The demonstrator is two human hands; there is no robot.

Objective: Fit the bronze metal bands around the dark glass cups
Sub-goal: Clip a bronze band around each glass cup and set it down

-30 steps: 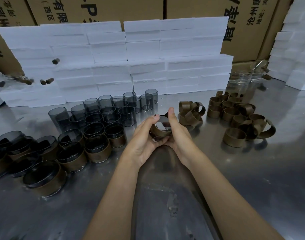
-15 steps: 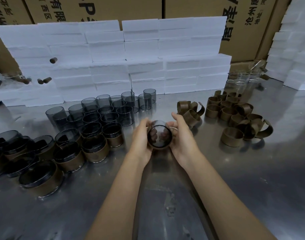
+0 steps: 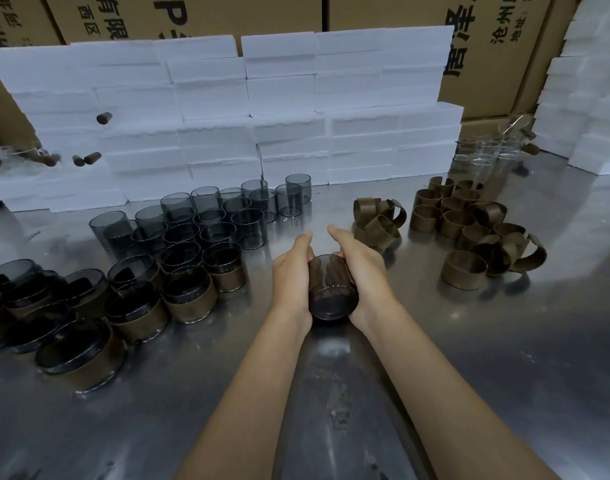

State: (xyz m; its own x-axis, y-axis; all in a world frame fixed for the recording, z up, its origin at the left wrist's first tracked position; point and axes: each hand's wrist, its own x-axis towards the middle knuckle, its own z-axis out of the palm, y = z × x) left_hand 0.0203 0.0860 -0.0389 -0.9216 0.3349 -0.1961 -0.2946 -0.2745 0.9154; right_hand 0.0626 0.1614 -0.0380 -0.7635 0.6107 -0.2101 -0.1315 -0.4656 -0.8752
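Lying tilted between both palms, the dark smoky glass cup [image 3: 332, 289] has its long axis running away from the person, its closed base toward the wrists and its open mouth pointing off toward the white foam blocks [image 3: 227, 116]. A brownish tint shows inside the cup near its base, perhaps the bronze band, though I cannot tell for certain. The left hand [image 3: 291, 275] is clamped on the cup's left wall and the right hand [image 3: 360, 271] on its right wall, thumbs stretched forward past the mouth — both equally near, neither free.

Left of the cup stand finished cups wearing bronze metal bands [image 3: 189, 299], and beyond those the bare dark glass cups [image 3: 213, 220]. Right of the cup lie the loose curled bronze bands [image 3: 464, 271] on the shiny steel table [image 3: 504, 358] — closer to the right hand, which looks the likelier one to fetch the next band, once this cup is set down leftward.
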